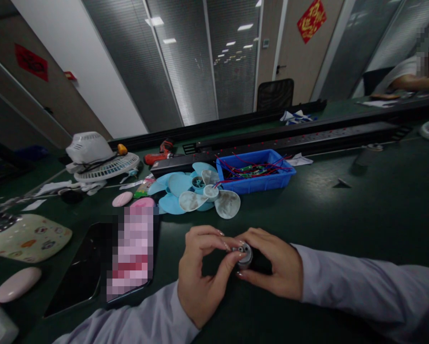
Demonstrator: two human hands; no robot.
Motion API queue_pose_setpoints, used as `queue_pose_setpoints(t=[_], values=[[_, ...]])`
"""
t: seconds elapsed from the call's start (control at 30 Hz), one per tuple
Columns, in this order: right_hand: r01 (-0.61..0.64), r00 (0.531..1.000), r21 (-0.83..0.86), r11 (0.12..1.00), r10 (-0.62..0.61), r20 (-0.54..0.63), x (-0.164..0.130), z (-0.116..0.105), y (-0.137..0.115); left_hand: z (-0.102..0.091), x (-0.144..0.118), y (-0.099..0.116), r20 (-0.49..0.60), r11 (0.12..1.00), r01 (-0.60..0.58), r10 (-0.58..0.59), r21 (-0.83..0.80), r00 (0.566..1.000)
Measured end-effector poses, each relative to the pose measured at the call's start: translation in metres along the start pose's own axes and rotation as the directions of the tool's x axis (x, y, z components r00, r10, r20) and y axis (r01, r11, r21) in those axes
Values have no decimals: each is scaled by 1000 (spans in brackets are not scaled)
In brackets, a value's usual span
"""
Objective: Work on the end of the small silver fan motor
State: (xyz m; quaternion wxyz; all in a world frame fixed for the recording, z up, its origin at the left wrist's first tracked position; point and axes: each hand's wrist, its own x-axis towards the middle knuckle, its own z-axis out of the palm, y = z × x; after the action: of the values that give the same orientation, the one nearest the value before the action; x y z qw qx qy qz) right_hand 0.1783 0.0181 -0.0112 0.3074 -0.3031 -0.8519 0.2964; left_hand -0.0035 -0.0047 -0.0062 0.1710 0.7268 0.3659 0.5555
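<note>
Small metal cylinder (246, 260) is held: top pinched by left hand (204, 272), side clasped by right hand (279, 263). Fan blades (191, 201) and blue bin (261, 183) are seen on tabletop (361, 210) just beyond hands.

Cylindrical metal part (246, 261) is silver-grey; rectangular plastic bin (261, 183), blue; worktop (343, 234), dark green; three-bladed plastic fan (210, 192), grey-mottled white.

Dark green counter (361, 215) and objects lying on it. Centre: blue fan blades (175, 184), partly overlain by a grey-white set (228, 204); just to the right, a blue tray (266, 183) of wires. Far side: long black rails (300, 137), with a red drill (157, 158) near their left end. Far left: a white fan (90, 149). Near left: a black slab (80, 267) and a pale oval piece (18, 284).
</note>
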Motion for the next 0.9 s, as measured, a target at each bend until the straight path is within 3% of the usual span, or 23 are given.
queue_pose_setpoints(t=[0.17,0.37,0.53,0.7,0.9], values=[[0,1000,-2,1000,0,-3,0,1,1,-3,1,-1,60,999,-37,35,28,998],[-1,1000,-18,1000,1,-4,0,0,0,-4,2,1,51,1000,-7,7,14,999],[3,1000,-21,1000,-3,0,0,0,1,-3,3,4,76,997,-53,49,58,996],[5,1000,-9,1000,-5,-5,0,0,1,-3,0,5,20,997,-68,67,33,998],[2,1000,-3,1000,-2,0,1,1,1,-3,5,5,55,990,-110,105,89,993]])
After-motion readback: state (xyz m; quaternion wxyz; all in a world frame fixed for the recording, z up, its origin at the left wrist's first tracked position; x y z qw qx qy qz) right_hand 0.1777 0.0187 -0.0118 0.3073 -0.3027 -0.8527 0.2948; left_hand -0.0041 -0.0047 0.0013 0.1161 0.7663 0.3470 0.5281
